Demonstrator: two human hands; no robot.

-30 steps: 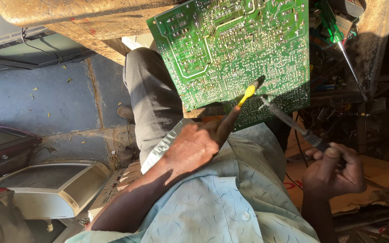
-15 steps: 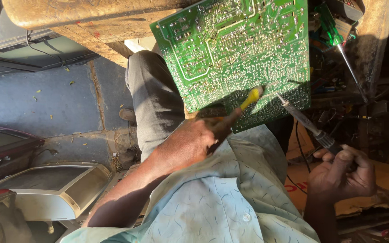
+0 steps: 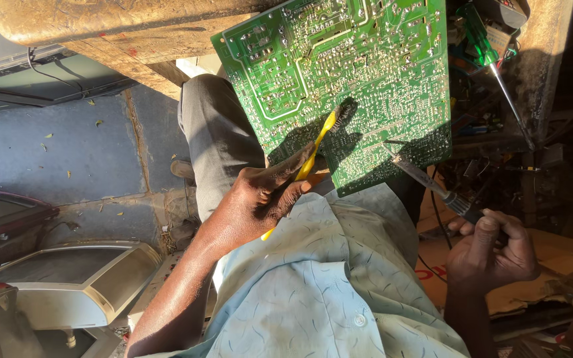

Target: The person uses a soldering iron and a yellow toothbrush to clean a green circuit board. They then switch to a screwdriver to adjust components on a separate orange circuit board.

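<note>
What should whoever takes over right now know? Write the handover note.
Left hand: grips a yellow brush, bristles on the green circuit board.
Right hand: grips a soldering iron, tip at the board's lower edge.
Board: solder side up, propped over the lap.
Done: both tools are at the board.
Left: which joints are finished cannot be told.

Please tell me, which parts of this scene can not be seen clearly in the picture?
Head view only:
- Circuit board: top edge cut off by the frame; solder points too small to judge.
- Yellow brush: handle middle hidden inside the left hand.
- Soldering iron: grip covered by the right hand; its tip lies in shadow, so contact with the board is unclear.
- Clutter at right: too dark.
</note>
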